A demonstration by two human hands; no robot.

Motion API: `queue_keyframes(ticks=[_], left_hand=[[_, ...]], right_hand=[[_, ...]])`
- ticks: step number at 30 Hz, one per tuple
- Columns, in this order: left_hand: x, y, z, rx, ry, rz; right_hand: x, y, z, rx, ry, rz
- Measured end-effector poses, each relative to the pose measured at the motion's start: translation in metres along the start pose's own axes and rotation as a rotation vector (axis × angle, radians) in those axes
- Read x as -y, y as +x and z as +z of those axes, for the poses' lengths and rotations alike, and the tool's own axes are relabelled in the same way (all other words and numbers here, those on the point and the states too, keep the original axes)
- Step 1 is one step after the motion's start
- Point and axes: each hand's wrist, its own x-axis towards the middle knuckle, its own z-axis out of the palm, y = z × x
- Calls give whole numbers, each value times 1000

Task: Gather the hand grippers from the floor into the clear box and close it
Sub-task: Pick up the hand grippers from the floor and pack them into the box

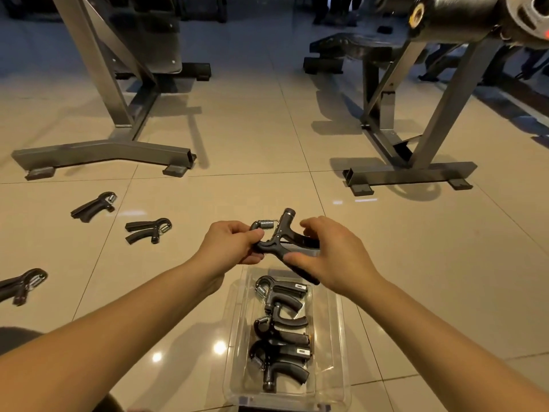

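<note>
A black hand gripper (279, 237) with a steel spring is held in the air just above the far end of the clear box (338, 349). My left hand (228, 246) pinches its spring end and my right hand (329, 257) grips its two handles. The open box stands on the floor in front of me with three hand grippers (280, 334) lying in a row inside. Three more hand grippers lie on the tiles to the left: one far left (93, 206), one nearer the middle (148, 230), one at the left edge (22, 285).
The floor is glossy beige tile. A grey steel rack base (104, 153) stands at the back left and a bench frame foot (410, 175) at the back right. Weight plates (463, 16) hang top right. No lid is clearly visible.
</note>
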Motion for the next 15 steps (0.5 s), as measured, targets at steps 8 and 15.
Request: queue_keyframes(ticks=[8,15], left_hand=[[8,6,-7,47,-104,-121],[19,12,-13,138,-17,-86]], right_hand=[[4,2,17,5,-337,-162],[-4,9,34,40,-285,-125]])
